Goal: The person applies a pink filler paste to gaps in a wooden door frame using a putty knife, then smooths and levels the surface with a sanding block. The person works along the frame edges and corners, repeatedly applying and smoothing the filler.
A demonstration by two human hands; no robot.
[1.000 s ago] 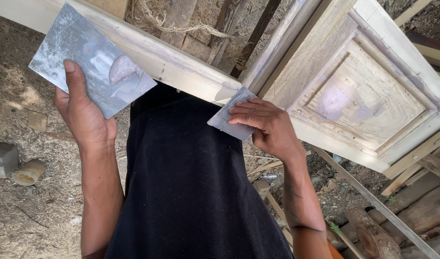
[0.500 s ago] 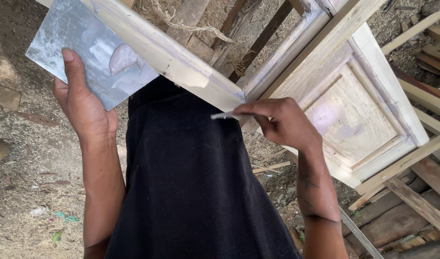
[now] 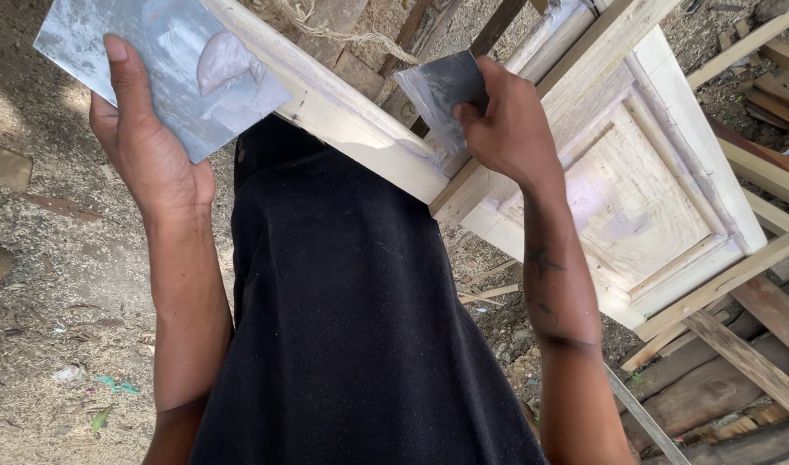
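My left hand (image 3: 149, 146) holds up a flat grey metal plate (image 3: 162, 73) with a lump of pale putty (image 3: 225, 60) on it, thumb across its face. My right hand (image 3: 506, 129) grips a small grey scraper blade (image 3: 442, 90) smeared with putty. The blade's lower edge rests on the corner of a pale wooden door frame (image 3: 360, 129). The frame's recessed panel (image 3: 627, 198) lies to the right of my right hand. My black garment (image 3: 351, 327) fills the middle below the frame.
Wooden slats and planks (image 3: 739, 344) are stacked at the lower right under the frame. Sawdust-covered dirt ground (image 3: 50, 327) lies at the left with small scraps on it. A frayed rope (image 3: 325, 30) hangs behind the frame at the top.
My right hand has lifted and turned the scraper from lying flat at the frame's corner to standing upright on it. The view has shifted; the left hand still holds the plate.
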